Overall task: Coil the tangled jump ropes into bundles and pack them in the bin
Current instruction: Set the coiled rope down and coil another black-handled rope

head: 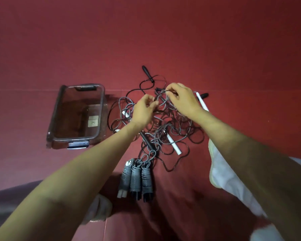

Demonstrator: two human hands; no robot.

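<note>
A tangle of black and grey jump ropes (174,134) with black and white handles lies on the red floor. My left hand (143,110) pinches a strand at the top of the pile. Just to its right, my right hand (180,98) pinches a black loop lifted off the heap. Three coiled bundles (136,180) lie side by side in front of the tangle, near me. The clear plastic bin (59,108) stands to the left with no ropes in it.
A white handle (202,103) and a black handle (147,73) stick out at the pile's far side. White cloth (222,173) lies at the lower right. Red floor stretches beyond the pile.
</note>
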